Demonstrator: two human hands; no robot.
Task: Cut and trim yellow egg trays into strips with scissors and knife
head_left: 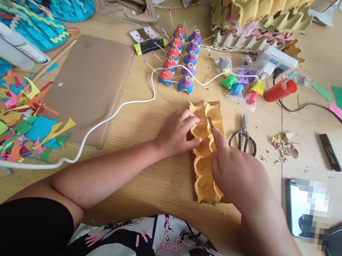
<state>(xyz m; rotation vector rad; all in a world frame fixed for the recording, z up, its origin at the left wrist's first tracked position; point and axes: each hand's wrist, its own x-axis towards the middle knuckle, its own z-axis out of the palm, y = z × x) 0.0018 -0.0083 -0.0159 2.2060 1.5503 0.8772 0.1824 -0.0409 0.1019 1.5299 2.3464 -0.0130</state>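
A yellow egg carton piece [205, 168] with two rows of cups lies lengthwise on the wooden table in front of me. My left hand [178, 132] grips its left edge near the upper cups, fingers resting over the rim. In my right hand [233, 166] is a thin brown blade-like tool [210, 123], the index finger stretched along it and its tip at the carton between cups. Black-handled scissors [243, 137] lie just right of the carton. Beyond it stand two rows of painted carton figures, red [166, 75] and purple [186, 83], with pins stuck in them.
Cardboard [90, 85] and paper scraps [11, 128] lie left, crossed partly by a white cable [107, 120]. Stacked egg trays [261, 8], clay bags [237, 88], a red cup [280, 91] and a power strip [279, 58] stand behind. Phones [304, 209] lie right.
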